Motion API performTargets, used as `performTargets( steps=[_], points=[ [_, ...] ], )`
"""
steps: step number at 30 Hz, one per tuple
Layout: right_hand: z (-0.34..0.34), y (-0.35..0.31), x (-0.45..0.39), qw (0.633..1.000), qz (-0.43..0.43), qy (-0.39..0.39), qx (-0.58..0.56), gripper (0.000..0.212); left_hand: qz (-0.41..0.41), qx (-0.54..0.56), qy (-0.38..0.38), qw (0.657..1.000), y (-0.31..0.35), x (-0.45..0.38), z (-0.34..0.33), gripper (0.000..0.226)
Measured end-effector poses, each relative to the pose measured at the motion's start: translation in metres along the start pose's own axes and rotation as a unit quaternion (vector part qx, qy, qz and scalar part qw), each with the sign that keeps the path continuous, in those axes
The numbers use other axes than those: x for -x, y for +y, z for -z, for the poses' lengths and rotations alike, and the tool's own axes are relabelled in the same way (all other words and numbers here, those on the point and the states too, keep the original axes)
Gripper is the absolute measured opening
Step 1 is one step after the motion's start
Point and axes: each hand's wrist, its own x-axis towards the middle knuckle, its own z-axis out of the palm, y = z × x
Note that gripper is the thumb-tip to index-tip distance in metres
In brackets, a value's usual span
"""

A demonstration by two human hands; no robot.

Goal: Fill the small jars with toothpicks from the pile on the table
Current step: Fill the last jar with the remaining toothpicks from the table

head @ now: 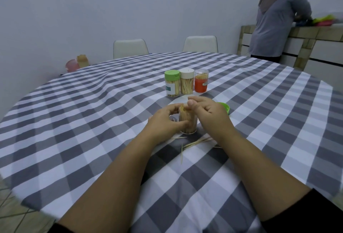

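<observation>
Toothpicks (186, 120) packed tight in a clear little jar (188, 129) standing upright mid-table, between both hands. Left hand (163, 121) wrapped around the jar's side, fingers curled on it to steady it. Right hand (206, 111) up at the mouth, fingers bunched together and pinching or pressing at the tops of the sticks, hard to tell which. Leftover pile (198, 142) down to a thin scatter of loose sticks on the cloth just in front of the jar. Looks nearly full, so probably the last few going in. Main risk from here: jamming more into an already stuffed jar, which could snap the thin wood or pop a bunch back out. Light plastic cylinder too, so a sideways shove at the rim could tip it and dump the lot if the left grip slips. Cloth (92, 130) is soft checked fabric with ripples, not a great flat base. Green lid (225, 107) lying just past the right hand, round and plastic, easy to knock. Three finished jars (186, 83) lined up farther back, capped green, white and clear, smooth see-through walls, one with an orange label.
</observation>
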Motion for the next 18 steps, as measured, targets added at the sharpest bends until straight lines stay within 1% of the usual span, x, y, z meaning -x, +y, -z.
performTargets(
  steps=[1,2,3,4,5,6,7,8,10,12,14,16,18],
  points=[
    [0.002,0.0,-0.001,0.999,-0.022,-0.014,-0.02,0.033,0.002,-0.011,-0.023,1.0,0.0,0.0,0.004,0.059],
    [0.004,0.001,-0.002,0.998,-0.045,-0.037,-0.025,0.042,0.01,-0.016,-0.037,0.999,-0.001,-0.001,0.009,0.061],
    [0.005,0.003,-0.002,0.995,-0.067,-0.067,-0.023,0.056,0.026,-0.013,-0.036,0.999,-0.003,-0.001,0.015,0.062],
    [0.005,0.005,-0.002,0.992,-0.084,-0.093,-0.018,0.07,0.044,-0.006,-0.022,0.999,-0.005,-0.001,0.019,0.061],
    [0.004,0.006,-0.002,0.99,-0.093,-0.109,-0.01,0.079,0.058,-0.005,0.0,0.998,-0.008,-0.002,0.022,0.057],
    [0.003,0.007,-0.002,0.989,-0.096,-0.113,-0.001,0.083,0.068,-0.029,0.024,0.997,-0.01,-0.003,0.023,0.051],
    [0.002,0.008,-0.002,0.99,-0.095,-0.108,0.007,0.084,0.075,-0.082,0.043,0.993,-0.012,-0.005,0.021,0.046],
    [0.002,0.009,-0.003,0.99,-0.096,-0.1,0.01,0.082,0.08,-0.14,0.053,0.986,-0.013,-0.007,0.018,0.046],
    [0.003,0.01,-0.004,0.991,-0.104,-0.084,0.012,0.079,0.086,-0.21,0.05,0.972,-0.011,-0.008,0.009,0.054],
    [0.006,0.009,-0.005,0.99,-0.12,-0.073,0.026,0.078,0.084,-0.229,0.049,0.969,-0.009,-0.008,0.001,0.053],
    [0.008,0.008,-0.005,0.989,-0.129,-0.06,0.044,0.076,0.078,-0.226,0.045,0.97,-0.006,-0.01,-0.002,0.041],
    [0.01,0.009,-0.005,0.989,-0.13,-0.055,0.051,0.075,0.082,-0.2,0.02,0.976,-0.003,-0.01,-0.002,0.026],
    [0.01,0.009,-0.005,0.989,-0.13,-0.056,0.054,0.075,0.083,-0.183,-0.011,0.98,0.001,-0.009,0.002,0.019]
  ],
)
